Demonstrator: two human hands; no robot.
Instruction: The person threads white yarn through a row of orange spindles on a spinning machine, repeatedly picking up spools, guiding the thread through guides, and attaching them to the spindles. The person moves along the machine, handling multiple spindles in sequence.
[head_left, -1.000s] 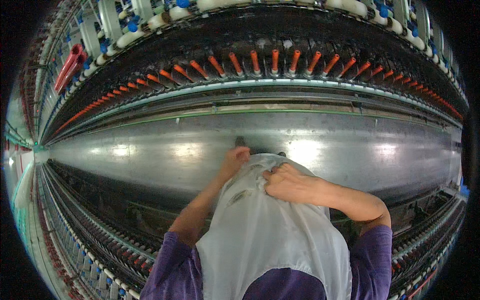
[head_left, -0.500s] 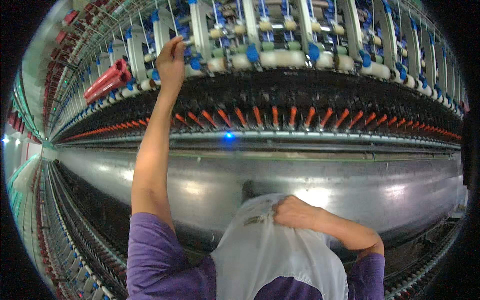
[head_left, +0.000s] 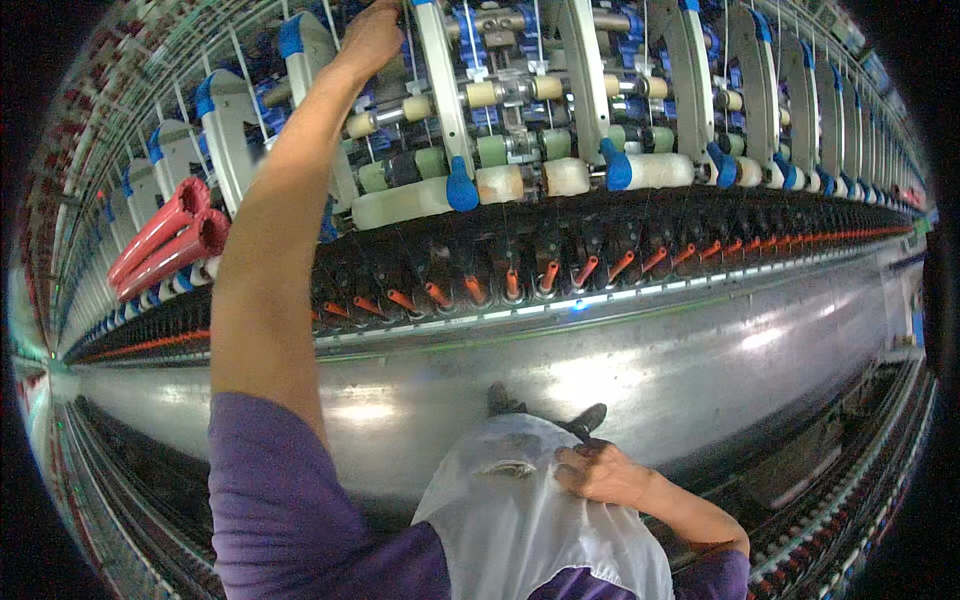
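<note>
My left hand (head_left: 374,42) reaches up among the upper parts of a spinning machine, beside a pale upright arm (head_left: 440,90). Its fingers look pressed together, and whatever they pinch is too small or hidden to make out. Below that hand lie cream rollers (head_left: 400,203) with blue end pieces (head_left: 461,186). My right hand (head_left: 607,474) is closed at waist height on the cloth of my white apron (head_left: 540,530). A slit in the apron shows some pale fluff (head_left: 507,467).
Two pinkish-red tubes (head_left: 165,240) rest on the machine at left. Orange spindles (head_left: 512,284) stand in a long row under the rollers. A shiny grey floor (head_left: 400,390) runs along the aisle, with another machine row (head_left: 150,500) behind me. My dark shoes (head_left: 592,417) show beyond the apron.
The view has shifted closer to the machine and tilted. My left hand has moved farther up among its parts. My right hand stays at the apron, its fingers slightly shifted.
</note>
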